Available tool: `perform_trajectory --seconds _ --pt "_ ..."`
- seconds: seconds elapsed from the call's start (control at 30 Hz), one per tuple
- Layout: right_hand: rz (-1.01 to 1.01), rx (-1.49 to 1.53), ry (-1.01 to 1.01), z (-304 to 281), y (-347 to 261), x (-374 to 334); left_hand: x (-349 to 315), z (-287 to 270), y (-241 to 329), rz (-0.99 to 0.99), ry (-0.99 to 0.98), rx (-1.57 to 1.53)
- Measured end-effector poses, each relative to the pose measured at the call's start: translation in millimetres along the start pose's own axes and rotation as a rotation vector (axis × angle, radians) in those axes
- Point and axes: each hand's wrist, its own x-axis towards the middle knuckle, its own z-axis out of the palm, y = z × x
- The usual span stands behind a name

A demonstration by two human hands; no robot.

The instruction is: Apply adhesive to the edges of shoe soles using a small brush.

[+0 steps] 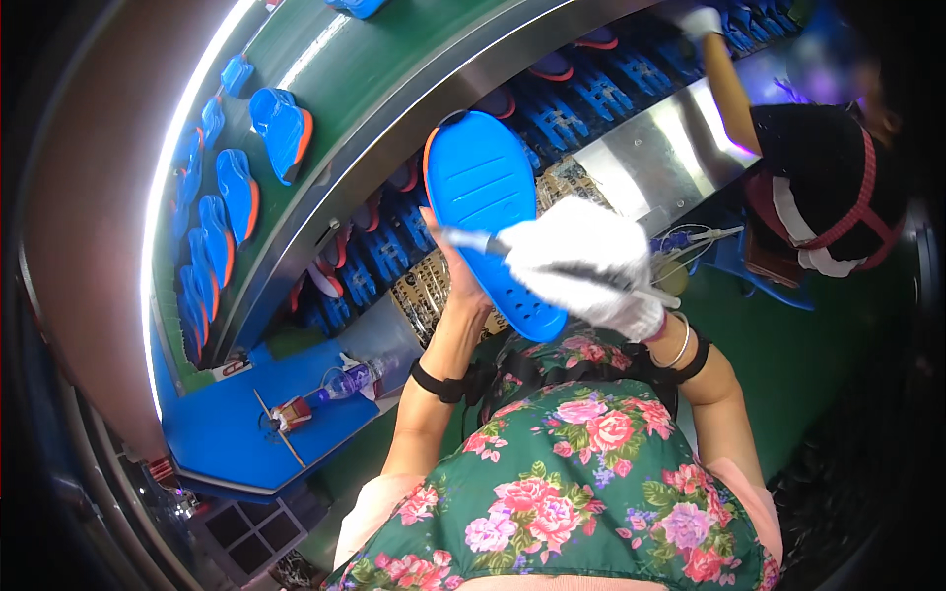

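Note:
My bare left hand (pixel 463 276) grips a blue shoe sole (pixel 483 172) from its left side and behind, holding it tilted up before me. The sole has ridges across its broad upper part, small holes at its lower end and an orange strip along its upper left edge. My right hand (pixel 581 261), in a white glove, is closed on a slim pen-like tool (pixel 471 239). Its greyish tip points left, over the middle of the sole. Whether that tip touches the surface I cannot tell, and the gloved fingers are somewhat blurred.
Several blue soles with orange edges (pixel 236 197) lie on a green conveyor belt (pixel 340 74) under a light strip. Below its metal rim, more blue pieces (pixel 601 89) stand in rows. A blue table (pixel 222 433) holds a bottle (pixel 350 381). A co-worker (pixel 818 187) reaches in at right.

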Motion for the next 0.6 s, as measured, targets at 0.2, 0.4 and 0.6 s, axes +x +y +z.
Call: perform_trajectory --seconds 0.2,0.4,0.6 --pt "-0.156 -0.158 -0.132 10 2 -10 12 -16 -2 -0.103 -0.221 -0.376" --pt "0.043 -0.020 -0.037 0 1 -8 19 -15 1 -0.083 -0.272 -0.438" --pt "-0.075 -0.105 -0.179 14 -6 -33 30 -23 3 -0.241 -0.519 -0.456"
